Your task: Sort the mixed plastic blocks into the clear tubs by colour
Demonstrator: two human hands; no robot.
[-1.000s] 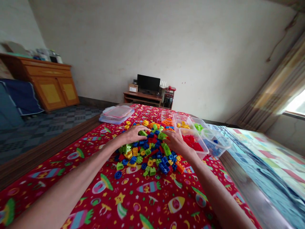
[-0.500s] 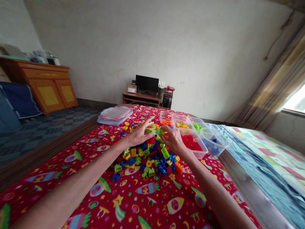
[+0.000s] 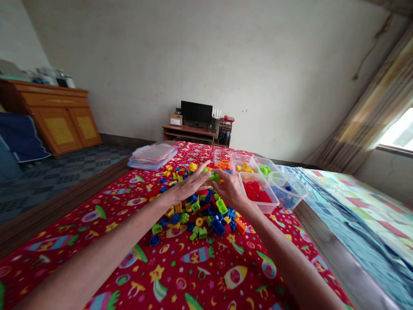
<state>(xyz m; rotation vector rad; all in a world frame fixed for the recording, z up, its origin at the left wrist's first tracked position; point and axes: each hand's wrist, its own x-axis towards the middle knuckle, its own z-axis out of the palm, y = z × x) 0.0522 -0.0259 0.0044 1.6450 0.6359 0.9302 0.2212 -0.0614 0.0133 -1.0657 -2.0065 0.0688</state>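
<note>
Head view: your two hands meet above the far part of the pile of bricks (image 3: 196, 213), which lies on the red cloth (image 3: 193, 267) in the middle of the scene. A second ago both hands were low in the pile, palms down among the pieces. Now they are lifted and have moved a little farther away, and some green bricks (image 3: 213, 176) are between them, clear of the heap.

Your left hand (image 3: 187, 186) has its fingers stretched out nearly flat, and the tips touch the green bricks from the left. Your right hand (image 3: 231, 188) has its fingers bent around the same bricks and seems to carry them. How many pieces it holds, I cannot tell.

So these green pieces are already out of the mixed pile and they hang near the clear boxes on the right. The box of red bricks (image 3: 260, 196) is just beside your right hand, and the box with green bricks (image 3: 265, 170) stands behind it. The stack of lids (image 3: 151, 154) stays far left, untouched.
</note>
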